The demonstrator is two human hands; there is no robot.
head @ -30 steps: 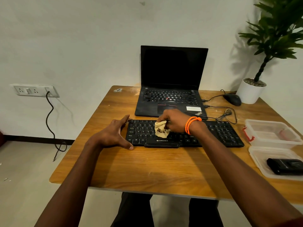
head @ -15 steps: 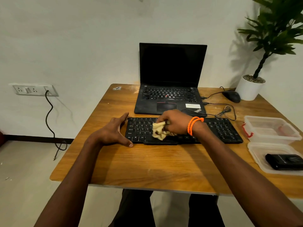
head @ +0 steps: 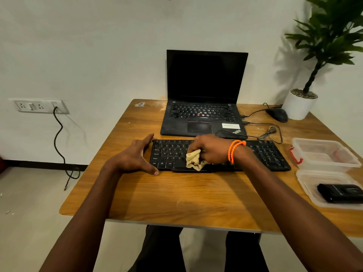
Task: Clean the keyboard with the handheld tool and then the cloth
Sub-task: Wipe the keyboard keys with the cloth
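Wooden table, right hand gripping cloth, keyboard

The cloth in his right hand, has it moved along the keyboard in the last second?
Yes. The cloth slid toward the person, from the keyboard's middle rows down over its near edge.
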